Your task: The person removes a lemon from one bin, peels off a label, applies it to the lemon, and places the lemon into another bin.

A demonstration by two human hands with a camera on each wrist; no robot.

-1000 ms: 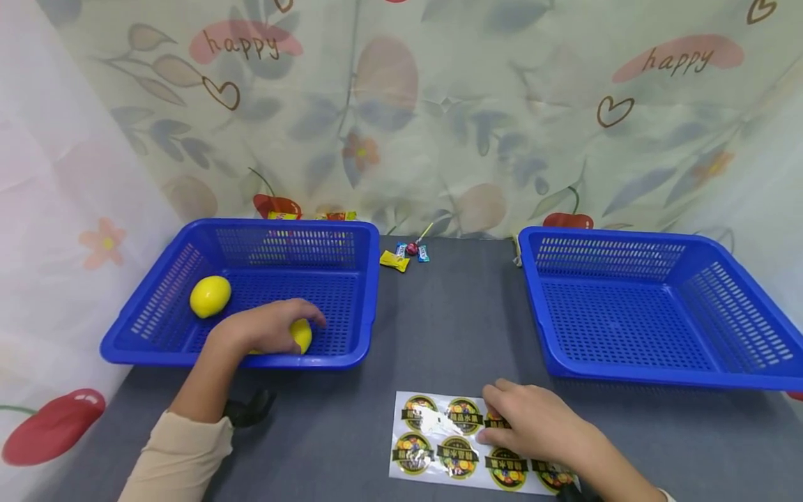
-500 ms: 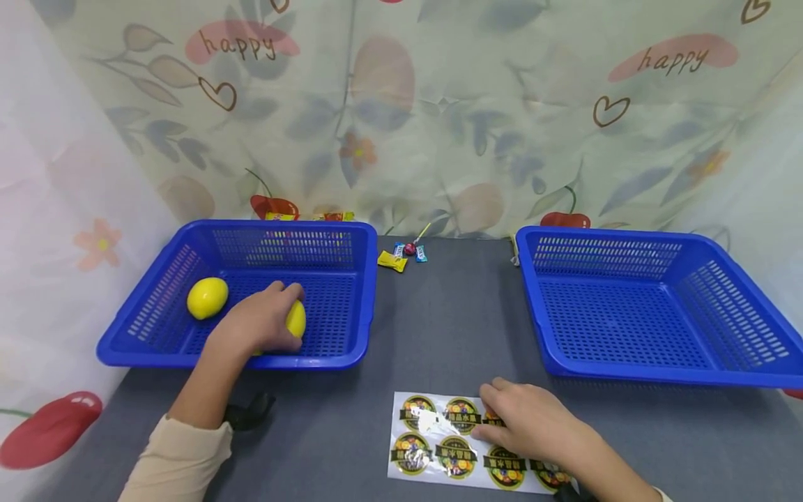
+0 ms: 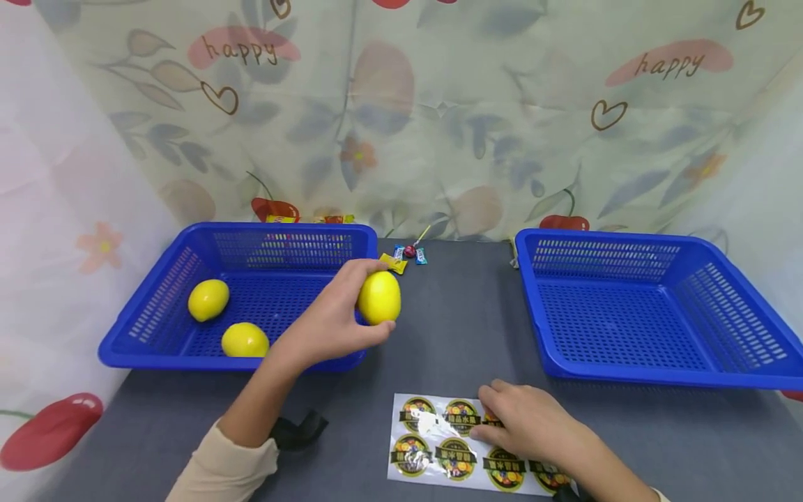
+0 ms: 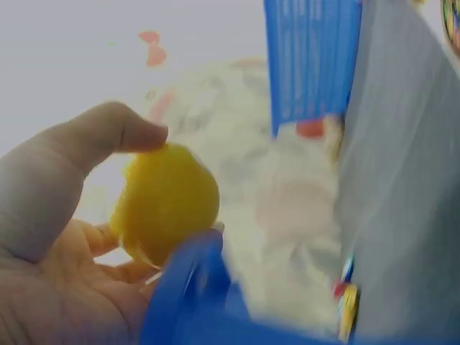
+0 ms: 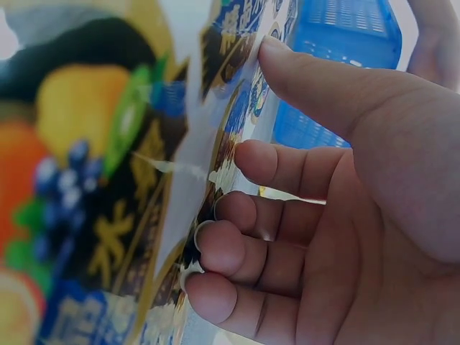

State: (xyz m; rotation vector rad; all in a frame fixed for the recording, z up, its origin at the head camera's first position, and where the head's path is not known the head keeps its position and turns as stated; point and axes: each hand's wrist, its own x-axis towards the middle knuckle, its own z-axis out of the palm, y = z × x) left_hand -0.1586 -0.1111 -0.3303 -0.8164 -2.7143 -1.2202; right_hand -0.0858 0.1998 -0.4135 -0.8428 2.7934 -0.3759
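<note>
At the three-o'clock rim of a blue perforated plastic basket (image 3: 169, 361), as the head camera saw it, a glossy, rounded yellow lemon (image 3: 379, 298) was held by the left hand (image 3: 335, 317), its thumb near five o'clock and its fingers near twelve, pinching the fruit between them. Whether the fruit touched the rim could not be told. A second yellow lemon (image 3: 209, 300) lay towards nine o'clock inside the basket, a third yellow lemon (image 3: 245, 340) towards seven.

The held lemon looked light and firm, though real or moulded was impossible to say. Its shine suggested a slippery skin and its shape a readiness to roll, so a hold across the widest part, thumb opposing fingers, seemed surest. Breakage looked unlikely.

At four o'clock from it, the right hand (image 3: 533, 422) rested on a white glossy sheet of round fruit-printed stickers (image 3: 456, 458), fingers slightly bent and a little apart. That thin sheet, flat on the grey worktop (image 3: 452, 328), would probably flex and slide easily; its bare edge seemed the best hold.
</note>
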